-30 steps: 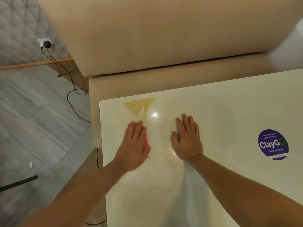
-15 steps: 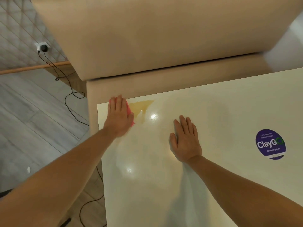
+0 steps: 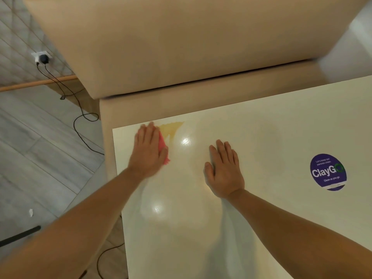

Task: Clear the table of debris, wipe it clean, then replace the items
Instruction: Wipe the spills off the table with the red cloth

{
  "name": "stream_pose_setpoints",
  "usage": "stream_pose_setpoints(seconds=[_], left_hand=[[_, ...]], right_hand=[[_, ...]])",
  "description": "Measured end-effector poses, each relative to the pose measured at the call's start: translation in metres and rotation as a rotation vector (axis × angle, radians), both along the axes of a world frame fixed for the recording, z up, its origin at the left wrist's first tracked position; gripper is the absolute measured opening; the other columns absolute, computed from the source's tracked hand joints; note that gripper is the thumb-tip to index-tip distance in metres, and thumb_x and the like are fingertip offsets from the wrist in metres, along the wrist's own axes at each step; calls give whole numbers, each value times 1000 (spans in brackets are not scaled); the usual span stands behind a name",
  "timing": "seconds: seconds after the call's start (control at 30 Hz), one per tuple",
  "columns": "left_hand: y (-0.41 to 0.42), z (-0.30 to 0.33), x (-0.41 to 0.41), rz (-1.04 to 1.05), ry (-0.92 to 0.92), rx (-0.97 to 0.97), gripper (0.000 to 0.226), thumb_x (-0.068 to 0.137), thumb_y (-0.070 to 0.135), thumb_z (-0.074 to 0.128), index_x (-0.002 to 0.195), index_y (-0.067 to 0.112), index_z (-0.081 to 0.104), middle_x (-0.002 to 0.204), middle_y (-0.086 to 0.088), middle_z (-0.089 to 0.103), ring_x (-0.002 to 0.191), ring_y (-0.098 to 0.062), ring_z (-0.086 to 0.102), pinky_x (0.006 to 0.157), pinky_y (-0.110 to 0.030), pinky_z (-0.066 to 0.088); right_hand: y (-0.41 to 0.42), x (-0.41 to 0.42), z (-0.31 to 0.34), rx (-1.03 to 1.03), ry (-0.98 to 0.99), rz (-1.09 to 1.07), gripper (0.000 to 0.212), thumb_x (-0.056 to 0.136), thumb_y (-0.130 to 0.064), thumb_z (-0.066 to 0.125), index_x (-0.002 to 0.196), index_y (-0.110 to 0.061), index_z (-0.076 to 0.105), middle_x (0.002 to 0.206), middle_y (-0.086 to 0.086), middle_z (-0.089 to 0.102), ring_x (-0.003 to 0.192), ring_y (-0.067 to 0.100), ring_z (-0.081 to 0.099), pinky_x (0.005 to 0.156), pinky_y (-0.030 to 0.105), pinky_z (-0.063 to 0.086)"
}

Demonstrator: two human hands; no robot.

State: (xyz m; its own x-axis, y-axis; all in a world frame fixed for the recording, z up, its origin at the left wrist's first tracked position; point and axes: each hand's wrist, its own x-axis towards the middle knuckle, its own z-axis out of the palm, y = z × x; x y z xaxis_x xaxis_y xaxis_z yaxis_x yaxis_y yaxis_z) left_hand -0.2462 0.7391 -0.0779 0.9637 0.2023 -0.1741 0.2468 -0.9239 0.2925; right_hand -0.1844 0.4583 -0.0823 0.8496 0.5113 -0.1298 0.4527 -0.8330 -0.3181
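Note:
A glossy white table point(image 3: 271, 228) fills the lower right of the head view. My left hand point(image 3: 149, 152) lies flat near the table's far left corner and presses a pink cloth point(image 3: 163, 152) onto the top; only the cloth's right edge shows beside my palm. A yellowish stain point(image 3: 171, 125) marks the surface just right of my left fingertips, at the far edge. My right hand point(image 3: 224, 170) rests flat on the table, fingers straight, holding nothing.
A round purple "ClayGo" sticker point(image 3: 328, 171) sits on the table's right side. A beige upholstered bench point(image 3: 181, 47) stands right behind the table. On the grey floor to the left lie black cables point(image 3: 80, 121) from a wall plug point(image 3: 42, 58), and a white scrap point(image 3: 30, 212).
My left hand slid the pink cloth from below the stain up to the far left corner, then drew back slightly toward me. My right hand stayed flat in place.

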Motion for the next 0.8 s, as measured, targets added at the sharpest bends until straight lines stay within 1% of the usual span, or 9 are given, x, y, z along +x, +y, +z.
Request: stream_pose_setpoints(seconds=[0.07, 0.13, 0.23, 0.37, 0.47, 0.53, 0.6, 0.7, 0.8], left_hand=[[20, 2, 21, 40, 33, 18, 73, 98, 50, 32, 151, -1, 27, 164, -18, 15, 149, -43, 9, 124, -54, 13], [23, 4, 30, 66, 48, 24, 76, 98, 53, 27, 152, -1, 24, 165, -17, 13, 150, -41, 5, 125, -53, 9], [-1, 5, 26, 89, 17, -3, 72, 100, 50, 30, 151, -1, 25, 164, -16, 13, 149, -43, 7, 124, -54, 10], [-56, 2, -9, -107, 38, 3, 74, 102, 46, 30, 155, -4, 23, 167, -21, 7, 153, -45, -1, 125, -55, 7], [-76, -1, -35, -281, -3, 24, 72, 103, 44, 37, 155, -4, 27, 166, -22, 12, 153, -45, 5, 124, -56, 13], [-66, -2, -33, -304, -30, 19, 72, 102, 47, 39, 155, -1, 28, 167, -19, 13, 154, -42, 8, 125, -52, 11], [-46, -3, -18, -206, -38, 9, 73, 100, 48, 39, 155, 2, 29, 167, -18, 14, 154, -41, 10, 125, -50, 9], [-7, -2, 14, 38, -15, -11, 76, 98, 49, 39, 154, 0, 24, 164, -18, 16, 150, -44, 11, 124, -53, 12], [14, 2, 38, 119, 17, -23, 79, 98, 50, 36, 155, -1, 19, 165, -18, 11, 151, -42, 6, 124, -54, 8]], right_hand=[[0, 0, 0, 3, 11, 3, 58, 101, -37, 36, 156, -19, 29, 169, 6, 15, 157, 29, 5, 127, 44, 6], [0, 0, 1, 3, 1, 5, 58, 101, -37, 37, 156, -18, 30, 169, 7, 16, 157, 30, 6, 127, 45, 8], [0, 0, 1, -5, -1, 6, 58, 101, -38, 36, 155, -18, 31, 168, 8, 17, 156, 30, 7, 127, 45, 9], [0, 0, 1, -7, 0, 5, 59, 101, -38, 36, 156, -18, 29, 169, 8, 16, 156, 30, 6, 127, 45, 7], [0, 0, 2, -9, 2, 9, 60, 101, -39, 35, 157, -18, 28, 169, 7, 14, 157, 29, 4, 127, 44, 5], [0, 0, 2, -10, -2, 6, 60, 101, -39, 35, 157, -18, 29, 169, 7, 14, 157, 28, 4, 127, 43, 4], [1, 0, 2, -1, -4, 0, 59, 101, -37, 38, 156, -18, 30, 169, 7, 16, 157, 29, 6, 127, 43, 5], [1, 0, 1, 2, 0, 1, 59, 100, -36, 38, 155, -18, 31, 168, 7, 17, 157, 29, 6, 127, 43, 6], [1, 1, 1, -4, 3, 6, 59, 101, -38, 35, 156, -18, 29, 169, 6, 15, 157, 28, 4, 127, 43, 4]])
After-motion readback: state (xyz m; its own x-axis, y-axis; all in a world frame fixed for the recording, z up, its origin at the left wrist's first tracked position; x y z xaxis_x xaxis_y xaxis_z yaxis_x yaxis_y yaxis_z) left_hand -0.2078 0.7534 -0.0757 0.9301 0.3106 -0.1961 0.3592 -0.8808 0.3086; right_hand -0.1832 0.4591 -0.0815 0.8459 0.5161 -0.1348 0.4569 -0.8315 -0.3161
